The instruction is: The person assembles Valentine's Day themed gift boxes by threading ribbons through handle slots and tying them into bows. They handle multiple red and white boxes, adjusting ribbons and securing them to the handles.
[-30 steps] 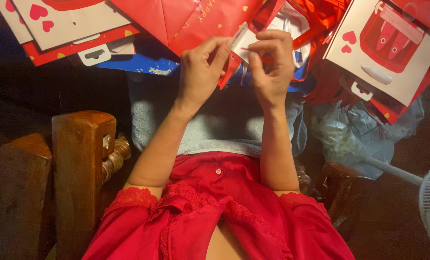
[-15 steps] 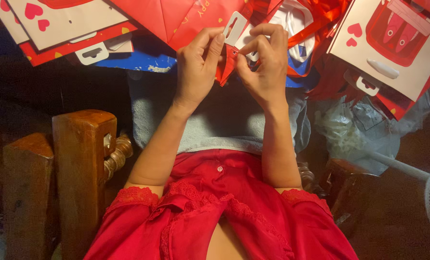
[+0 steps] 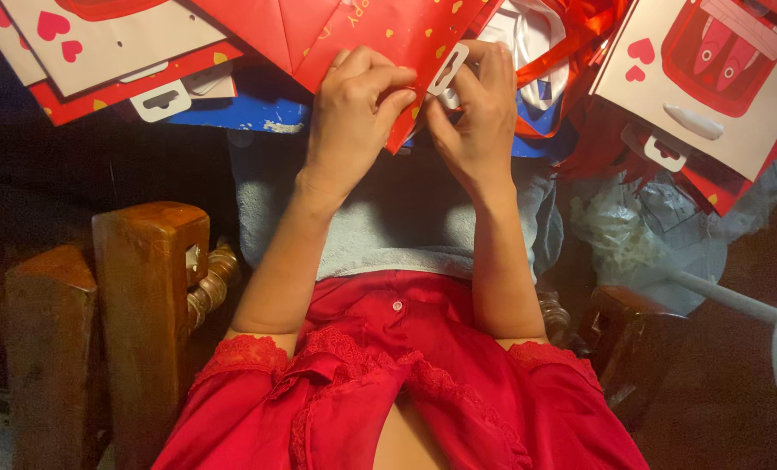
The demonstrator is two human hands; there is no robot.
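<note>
Your left hand (image 3: 353, 117) is closed in a pinch on the lower edge of a flat red paper bag dotted with small yellow hearts (image 3: 353, 30), fingers curled over the front and thumb tucked against the paper. Your right hand (image 3: 475, 113) meets it just beside, fingertips together on a small white plastic handle tab with a slot (image 3: 448, 68) that sits at the bag's edge. The two hands touch at the fingertips, above a grey towel (image 3: 406, 218) spread across your lap. The red bag lies at the top of the view, over a blue surface (image 3: 258, 104). To the left lie white paper bags printed with red hearts (image 3: 84, 43); to the right, another white bag with a red picture and a white handle tab (image 3: 710, 70). A brown wooden armrest (image 3: 144, 287) stands at your left side.
</note>
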